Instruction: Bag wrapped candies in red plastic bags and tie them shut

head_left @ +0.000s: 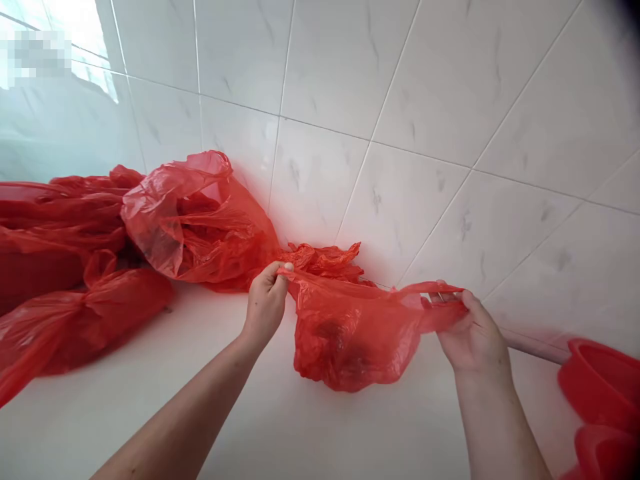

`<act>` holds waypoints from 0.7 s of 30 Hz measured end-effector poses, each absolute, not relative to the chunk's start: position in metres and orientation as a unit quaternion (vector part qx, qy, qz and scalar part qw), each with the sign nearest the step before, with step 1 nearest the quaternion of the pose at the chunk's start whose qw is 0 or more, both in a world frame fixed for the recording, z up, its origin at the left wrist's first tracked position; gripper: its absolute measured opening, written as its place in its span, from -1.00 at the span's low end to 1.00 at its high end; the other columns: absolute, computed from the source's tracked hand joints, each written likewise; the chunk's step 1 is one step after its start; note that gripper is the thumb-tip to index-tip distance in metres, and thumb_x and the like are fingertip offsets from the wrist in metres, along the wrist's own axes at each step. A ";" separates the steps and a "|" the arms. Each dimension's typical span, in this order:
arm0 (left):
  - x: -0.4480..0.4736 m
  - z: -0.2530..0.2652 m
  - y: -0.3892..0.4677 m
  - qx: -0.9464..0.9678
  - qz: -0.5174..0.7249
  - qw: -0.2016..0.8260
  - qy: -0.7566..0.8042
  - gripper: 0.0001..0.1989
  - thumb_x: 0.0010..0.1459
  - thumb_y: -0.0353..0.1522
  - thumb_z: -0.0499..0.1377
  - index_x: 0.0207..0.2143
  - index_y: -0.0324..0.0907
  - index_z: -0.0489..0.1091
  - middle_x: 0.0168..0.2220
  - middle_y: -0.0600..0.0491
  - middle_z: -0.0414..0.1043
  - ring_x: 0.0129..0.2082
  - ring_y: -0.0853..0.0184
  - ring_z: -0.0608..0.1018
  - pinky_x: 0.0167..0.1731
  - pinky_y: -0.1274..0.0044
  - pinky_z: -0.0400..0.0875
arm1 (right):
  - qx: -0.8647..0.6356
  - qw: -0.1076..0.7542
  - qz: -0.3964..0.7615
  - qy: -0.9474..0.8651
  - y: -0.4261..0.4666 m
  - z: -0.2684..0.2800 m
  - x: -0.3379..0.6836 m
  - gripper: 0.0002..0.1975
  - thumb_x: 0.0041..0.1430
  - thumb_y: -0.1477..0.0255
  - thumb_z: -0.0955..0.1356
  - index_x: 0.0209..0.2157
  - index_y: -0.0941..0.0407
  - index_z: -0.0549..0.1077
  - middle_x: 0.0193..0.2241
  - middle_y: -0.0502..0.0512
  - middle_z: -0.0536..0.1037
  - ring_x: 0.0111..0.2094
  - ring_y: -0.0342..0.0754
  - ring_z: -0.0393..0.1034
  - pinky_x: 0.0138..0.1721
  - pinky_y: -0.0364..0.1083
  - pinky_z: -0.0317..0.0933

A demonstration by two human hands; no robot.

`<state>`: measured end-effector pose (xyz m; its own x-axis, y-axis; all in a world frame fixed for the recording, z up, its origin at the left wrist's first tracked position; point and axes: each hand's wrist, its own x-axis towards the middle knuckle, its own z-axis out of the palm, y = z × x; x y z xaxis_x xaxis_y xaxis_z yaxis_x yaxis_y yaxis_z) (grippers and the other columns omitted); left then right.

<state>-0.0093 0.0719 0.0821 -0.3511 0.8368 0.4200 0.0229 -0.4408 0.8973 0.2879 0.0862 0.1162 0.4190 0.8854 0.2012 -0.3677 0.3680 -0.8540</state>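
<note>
A thin red plastic bag (357, 327) is stretched between my two hands, its body sagging in the middle above the pale surface. My left hand (267, 300) pinches the bag's upper left edge, thumb on top. At the other end, my right hand (473, 327) has its fingers closed around the bag's handle loops, with the fingertips partly behind the plastic. Dark shapes show dimly through the bag, too blurred to name. Just behind it lies a crumpled heap of red plastic (325, 259) against the tiled wall.
Left of my hands, an open red bag (210, 220) holds crumpled red plastic. Beside it are more full red bags (60, 220) and a knotted red bag (100, 320). Two red plastic basins (595, 393) stand at the right edge. The white tiled wall (330, 73) closes off the back.
</note>
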 end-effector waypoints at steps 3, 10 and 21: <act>0.000 0.115 0.066 0.469 0.701 0.359 0.399 -0.81 0.13 -0.26 0.15 -0.46 -0.17 0.31 -0.62 0.22 0.19 -0.65 0.51 0.20 -0.63 0.66 0.10 | -0.311 0.777 0.463 -0.292 0.078 0.123 0.277 -0.77 -0.07 0.34 0.47 -0.45 0.10 0.36 -0.38 -0.03 0.49 -0.24 -0.06 0.43 -0.16 0.03 0.35; 0.026 0.154 0.057 0.434 0.765 0.394 0.268 -0.92 0.07 -0.36 0.21 -0.36 -0.14 0.36 -0.51 0.18 0.36 -0.57 0.51 0.38 -0.53 0.67 0.29 | -0.216 0.760 0.487 -0.372 0.053 0.137 0.261 -0.66 0.15 0.22 0.37 -0.55 0.12 0.26 -0.66 -0.17 0.17 -0.72 -0.34 -0.05 -0.71 -0.30 0.01; 0.064 0.136 0.043 0.550 0.624 0.356 0.427 -0.86 -0.03 -0.55 0.07 -0.44 -0.17 0.33 -0.60 0.22 0.25 -0.62 0.55 0.25 -0.64 0.71 0.16 | -0.422 0.459 0.478 -0.619 0.014 0.134 0.210 -0.35 0.18 0.23 0.33 0.26 -0.07 0.04 -0.62 -0.14 0.26 -0.56 -0.19 0.19 -0.53 -0.20 0.14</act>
<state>0.0636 0.0431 0.1360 -0.1418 0.9129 0.3827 0.0262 -0.3831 0.9234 0.2098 0.0137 0.1344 -0.2229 0.9608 0.1649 0.0837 0.1874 -0.9787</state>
